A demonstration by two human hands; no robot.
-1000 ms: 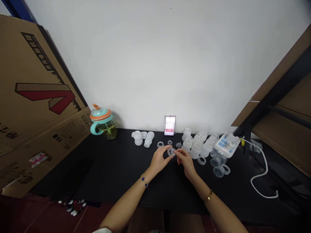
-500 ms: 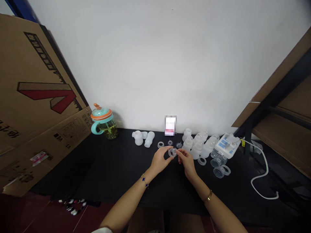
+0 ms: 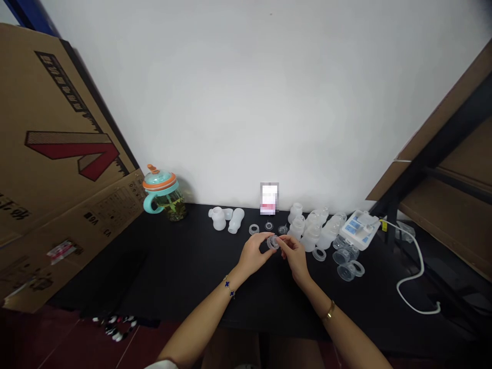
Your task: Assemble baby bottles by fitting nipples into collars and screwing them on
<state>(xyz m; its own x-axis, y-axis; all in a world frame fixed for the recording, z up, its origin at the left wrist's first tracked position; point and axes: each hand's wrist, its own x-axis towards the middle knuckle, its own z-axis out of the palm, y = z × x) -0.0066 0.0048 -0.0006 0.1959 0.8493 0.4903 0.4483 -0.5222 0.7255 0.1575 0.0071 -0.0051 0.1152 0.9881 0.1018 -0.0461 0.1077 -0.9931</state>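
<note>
Holding a small clear part [image 3: 272, 242] between them, the two hands meet above the middle of the black table [image 3: 184, 266]. The left hand [image 3: 253, 253] comes from the near left. Its fingers are curled, and the thumb and the first fingers close on the left side of the small clear part. The right hand [image 3: 295, 256] comes from the near right. Its fingertips pinch the right side of the same part, and the other fingers are bent loosely. The part is round and see-through; its exact form is too small to tell. It is lifted a little over the table, just near of the small clear pieces [image 3: 269, 225] that lie on the cloth.

The left wrist carries a thin bracelet with blue stones [image 3: 229, 286], and the right wrist carries a gold bracelet [image 3: 329, 310].

Far right of the hands stands a group of white bottles [image 3: 313, 230], close together. Near of them lie a clear ring [image 3: 319, 253] and some clear cups [image 3: 346, 264]. More to the right is a white device with blue labels [image 3: 359, 228], and a white cable [image 3: 417, 277] runs from it toward the near right. Far left of the hands another clear ring [image 3: 253, 229] lies flat, and beside it two white bottles [image 3: 226, 219] rest on the table. A jar with a teal and orange lid [image 3: 163, 193] stands at the far left, next to a big cardboard box [image 3: 57, 154]. A small blurred card [image 3: 269, 199] leans against the white wall.
</note>
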